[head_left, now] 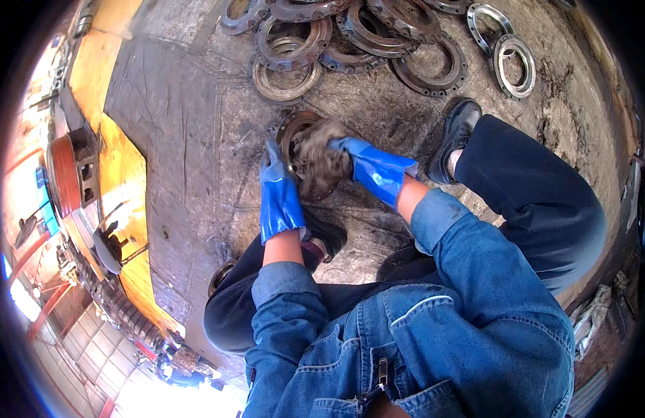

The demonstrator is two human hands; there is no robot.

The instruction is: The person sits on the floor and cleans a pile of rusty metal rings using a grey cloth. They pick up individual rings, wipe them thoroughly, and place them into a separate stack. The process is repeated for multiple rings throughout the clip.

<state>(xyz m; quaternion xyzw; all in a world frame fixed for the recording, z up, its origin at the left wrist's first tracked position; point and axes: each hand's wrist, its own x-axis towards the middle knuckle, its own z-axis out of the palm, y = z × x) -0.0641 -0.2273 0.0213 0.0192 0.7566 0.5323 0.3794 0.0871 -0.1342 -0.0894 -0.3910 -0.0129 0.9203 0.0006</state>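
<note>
At nine o'clock, far to the left, a red drum-shaped machine part [66, 174] sits on an orange machine frame [120, 174], with a dark round part [108, 245] just below it at about eight o'clock. Whether the red part is hollow or holds anything cannot be told from here.

Moving toward the centre, the grimy concrete floor [176, 125] spreads out, stained and scored. On it, just above the middle, a rusty metal ring [301, 150] stands tilted up on its edge. The left hand [278, 195], in a blue rubber glove, is closed on the ring's left rim, fingers pointing up toward twelve o'clock. Right beside it, the right hand [374, 167], also blue-gloved, comes in from three o'clock and is clamped on a dirty, frayed rag [326, 164] pressed against the ring's face and opening. The two hands are close together, with only the ring and rag between them.

Below the hands, at six o'clock, the person's denim jacket sleeves [434, 279] and dark trousers fill the lower frame; a black shoe [326, 233] sits under the left wrist, and another black shoe [458, 136] rests at two o'clock beside the raised right knee. A further ring edge [221, 275] peeks out by the left knee at seven o'clock.

At twelve o'clock to one o'clock, a pile of rusty rings [350, 42] lies overlapping flat on the floor, and to their right, at one o'clock, two cleaner, paler rings [503, 45] lie side by side.
</note>
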